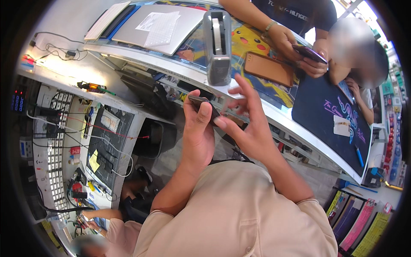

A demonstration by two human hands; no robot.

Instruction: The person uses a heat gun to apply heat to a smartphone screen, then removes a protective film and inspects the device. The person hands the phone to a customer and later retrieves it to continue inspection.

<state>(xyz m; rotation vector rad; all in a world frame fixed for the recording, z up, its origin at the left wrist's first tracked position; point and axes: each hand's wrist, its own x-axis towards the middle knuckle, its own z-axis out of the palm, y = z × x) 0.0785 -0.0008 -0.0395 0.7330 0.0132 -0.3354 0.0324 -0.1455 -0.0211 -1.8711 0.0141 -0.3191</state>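
A dark, slim phone (197, 100) is in my left hand (199, 128), tilted, with my thumb along its near face and the fingers behind it. Its screen is mostly hidden from this angle. Close by on the right, my right hand (250, 118) has its fingers spread and slightly bent. The tip of its thumb lies at the phone's lower edge; whether it touches cannot be made out. Beyond both hands, a grey tape dispenser (221, 64) with a roll of tape stands on the edge of the glass counter (274, 124).
A brown phone case (269, 68) and a black mat (317, 107) lie on the counter. Across it, a person holds another phone (309, 54). A closed silver laptop (128, 32) rests at the far left. The left workbench (128, 141) carries cables and tools; another person sits there.
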